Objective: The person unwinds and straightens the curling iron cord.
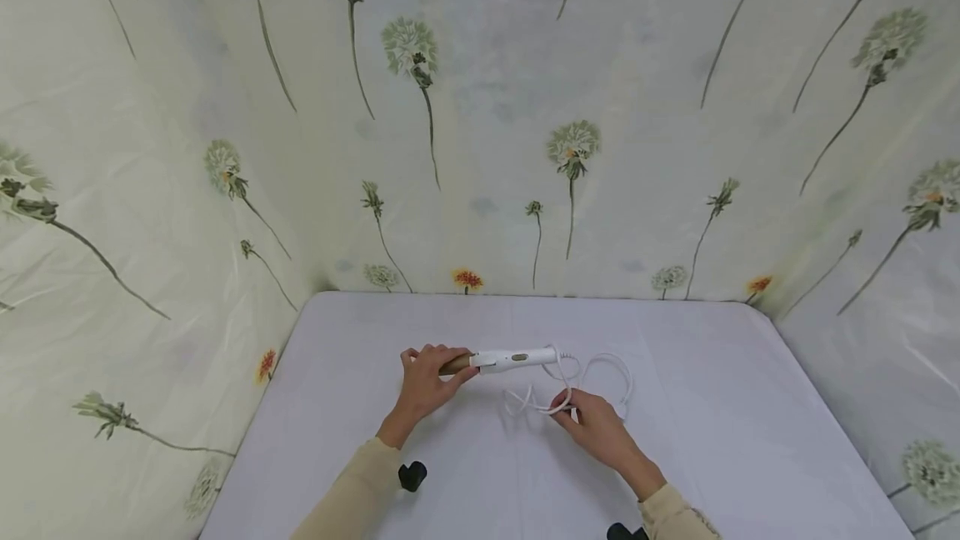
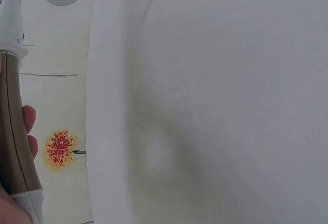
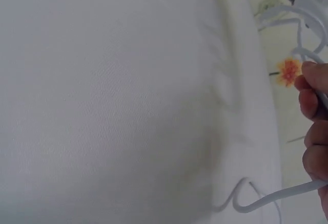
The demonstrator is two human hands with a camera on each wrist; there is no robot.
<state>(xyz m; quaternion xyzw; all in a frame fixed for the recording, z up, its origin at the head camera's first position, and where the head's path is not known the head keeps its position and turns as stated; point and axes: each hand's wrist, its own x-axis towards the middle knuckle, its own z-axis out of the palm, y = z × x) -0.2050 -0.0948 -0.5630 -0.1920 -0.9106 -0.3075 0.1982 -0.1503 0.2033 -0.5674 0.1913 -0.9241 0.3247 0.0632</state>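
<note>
A white hair straightener [image 1: 498,361] with a brown front section [image 2: 16,131] is held above the table, its tip pointing left. My left hand [image 1: 429,379] grips it round the brown section, thumb on the near side. From the handle's right end runs a white cord [image 1: 617,358], hanging in loose loops. Pinched between thumb and fingers of my right hand [image 1: 600,433] is a part of this cord, just below and right of the handle. In the right wrist view another stretch of cord [image 3: 279,196] trails from under the curled fingers. The plug cannot be made out.
A table with a white cover [image 1: 720,407] lies beneath both hands. Flower-printed sheeting [image 1: 495,215] rises behind it and on both sides. Black pieces [image 1: 412,476] show beside the left and right forearms.
</note>
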